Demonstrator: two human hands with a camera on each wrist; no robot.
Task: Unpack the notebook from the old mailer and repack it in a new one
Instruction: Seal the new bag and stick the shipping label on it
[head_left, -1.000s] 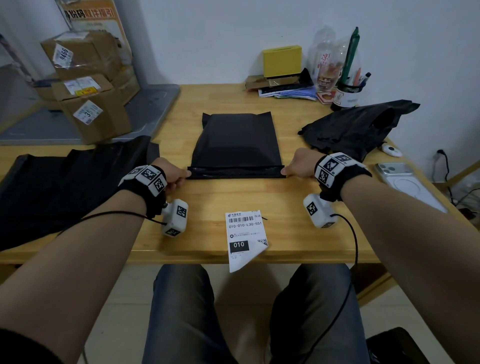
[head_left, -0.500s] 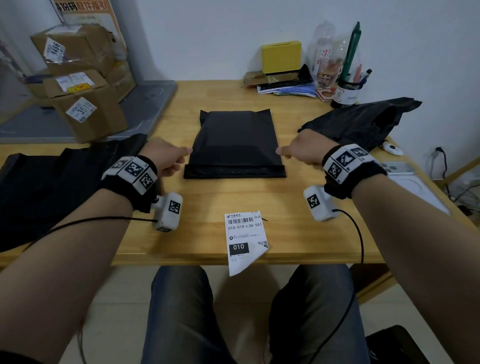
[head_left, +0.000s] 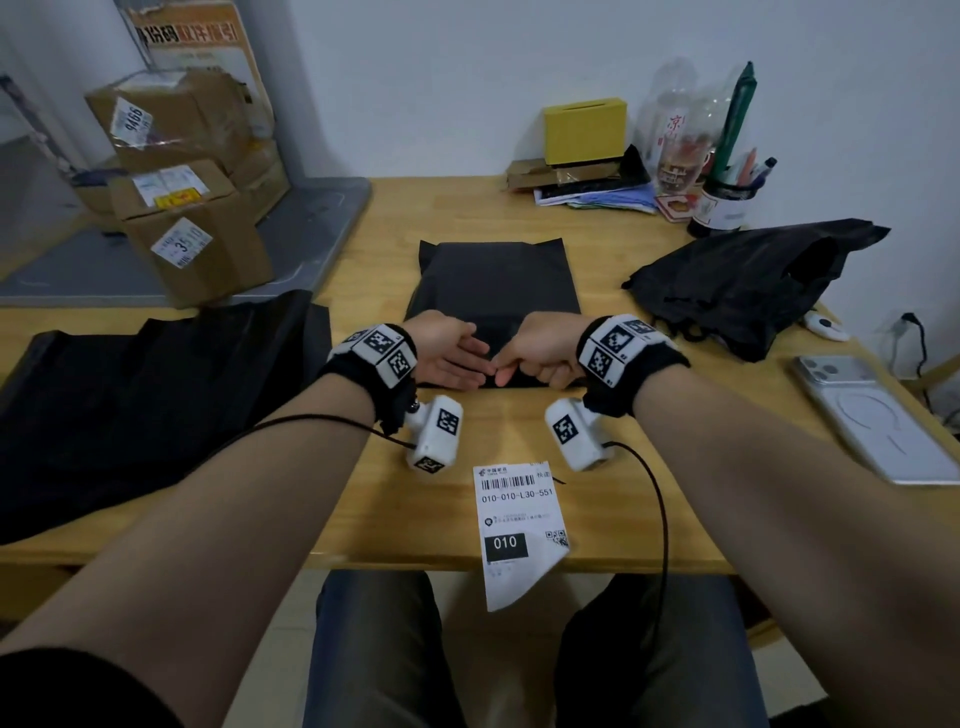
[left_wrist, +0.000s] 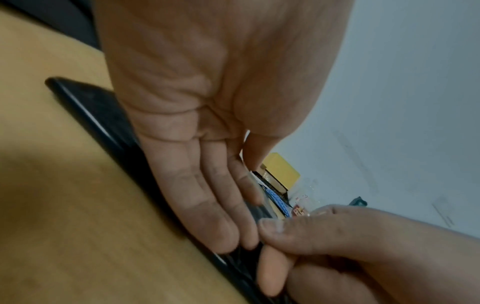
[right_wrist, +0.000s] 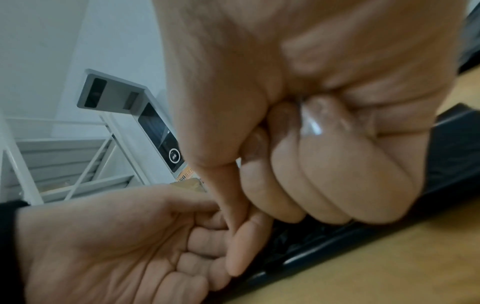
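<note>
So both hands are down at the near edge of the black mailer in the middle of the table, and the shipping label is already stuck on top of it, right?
Not quite. The shipping label isn't on the black mailer; the head view shows it lying on the table, hanging over the front edge. The rest holds: the left hand and right hand are both at the mailer's near edge.

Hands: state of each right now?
Left hand: open, fingers straight, resting on the black mailer.
Right hand: fingers curled into a fist, nothing visibly held.

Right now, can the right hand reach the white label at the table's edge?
Probably yes. The right hand rests on the black mailer, and only bare table lies between it and the label.
</note>
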